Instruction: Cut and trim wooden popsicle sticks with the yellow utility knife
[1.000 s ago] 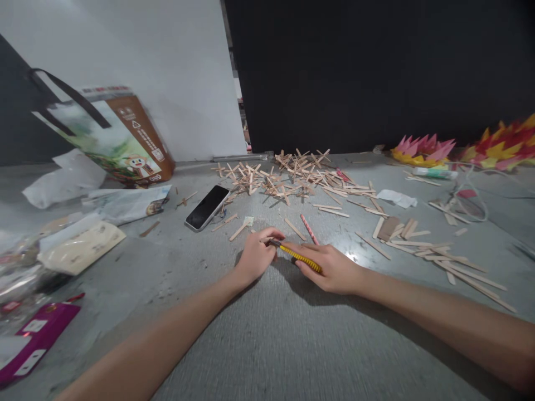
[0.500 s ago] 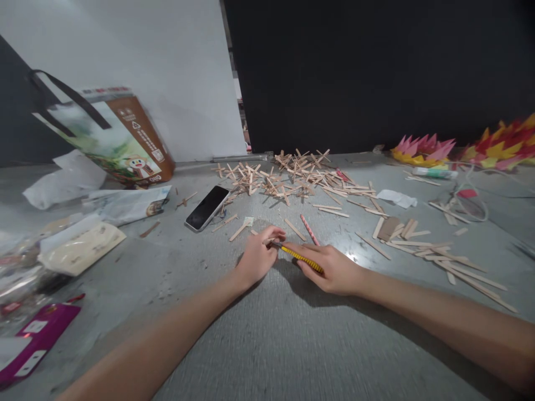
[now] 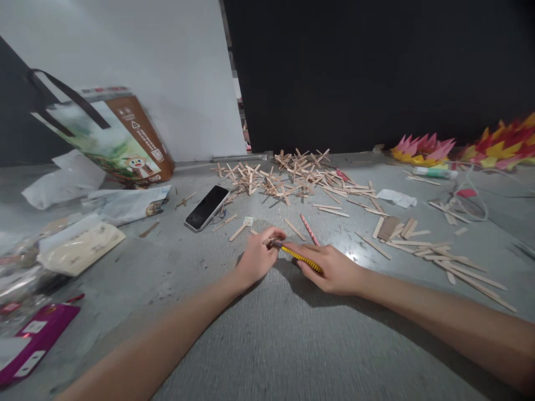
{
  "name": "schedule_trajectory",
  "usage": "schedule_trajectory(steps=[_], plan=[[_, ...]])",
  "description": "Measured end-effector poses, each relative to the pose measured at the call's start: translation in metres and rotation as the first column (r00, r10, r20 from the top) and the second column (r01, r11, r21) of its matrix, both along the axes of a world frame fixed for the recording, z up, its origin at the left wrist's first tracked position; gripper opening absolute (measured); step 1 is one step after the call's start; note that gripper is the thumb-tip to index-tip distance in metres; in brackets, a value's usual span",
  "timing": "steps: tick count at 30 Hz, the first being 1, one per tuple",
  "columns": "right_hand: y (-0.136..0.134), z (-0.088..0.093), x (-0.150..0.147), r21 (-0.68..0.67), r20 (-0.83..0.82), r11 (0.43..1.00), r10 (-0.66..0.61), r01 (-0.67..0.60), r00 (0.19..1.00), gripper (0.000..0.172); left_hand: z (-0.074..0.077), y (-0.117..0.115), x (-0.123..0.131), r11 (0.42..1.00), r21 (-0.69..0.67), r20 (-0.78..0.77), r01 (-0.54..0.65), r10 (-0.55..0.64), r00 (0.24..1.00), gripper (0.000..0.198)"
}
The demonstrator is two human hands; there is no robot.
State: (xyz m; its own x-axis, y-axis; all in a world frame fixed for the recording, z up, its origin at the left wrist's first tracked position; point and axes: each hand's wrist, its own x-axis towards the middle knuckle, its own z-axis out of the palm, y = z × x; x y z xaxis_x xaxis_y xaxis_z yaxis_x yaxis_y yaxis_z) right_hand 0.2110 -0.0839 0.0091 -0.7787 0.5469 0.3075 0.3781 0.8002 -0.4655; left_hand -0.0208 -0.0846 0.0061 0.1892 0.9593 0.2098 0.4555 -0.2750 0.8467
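My right hand (image 3: 332, 268) is closed on a yellow knife-like tool (image 3: 303, 259), its narrow tip pointing left. That tip meets a small wooden piece (image 3: 268, 241) pinched in the fingers of my left hand (image 3: 259, 253). The fingers partly cover the piece, so its full shape is hidden. Just beyond my right hand lies a red-and-white striped stick (image 3: 309, 229). A loose wooden stick (image 3: 295, 229) rests beside it on the grey table (image 3: 251, 345).
Wooden sticks (image 3: 288, 175) are heaped behind my hands; more (image 3: 455, 262) lie at right. A phone (image 3: 207, 208), a bag (image 3: 121, 142), plastic packages (image 3: 81, 245) and a purple case (image 3: 39, 340) are at left. Pink-yellow paper shapes (image 3: 424, 150) stand back right.
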Motion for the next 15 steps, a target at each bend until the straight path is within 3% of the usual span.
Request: schedule_trajectory(steps=[15], plan=[[0.0015,-0.0021,0.0003,-0.001,0.016,1.000,-0.014,0.014,1.000,0.059,-0.0013,0.0018,-0.0003,0.999,-0.046,0.000,-0.014,0.014,1.000,0.040]])
